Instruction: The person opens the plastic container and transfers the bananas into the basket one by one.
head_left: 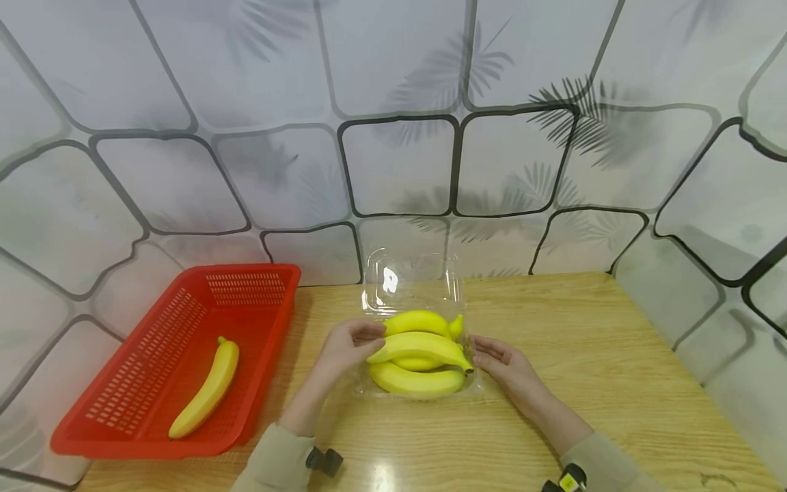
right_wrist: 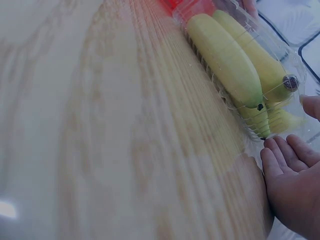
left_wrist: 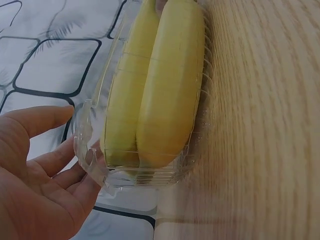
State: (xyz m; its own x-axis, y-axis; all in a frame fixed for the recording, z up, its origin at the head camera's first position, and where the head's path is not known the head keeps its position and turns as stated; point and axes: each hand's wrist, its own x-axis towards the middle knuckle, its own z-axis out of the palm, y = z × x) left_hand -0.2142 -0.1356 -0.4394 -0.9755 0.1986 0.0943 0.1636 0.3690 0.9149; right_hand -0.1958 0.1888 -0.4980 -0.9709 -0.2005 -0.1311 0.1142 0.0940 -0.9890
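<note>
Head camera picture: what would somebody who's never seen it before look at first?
Probably the bright red basket at the left side of the table, with one lone banana lying inside. Next, their eye may jump to the yellow bananas in the open clear box near the middle, whose see-through lid stands up behind them.

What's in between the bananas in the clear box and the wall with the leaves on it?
The see-through open lid, then a strip of wooden table behind it. The head view shows that.
</note>
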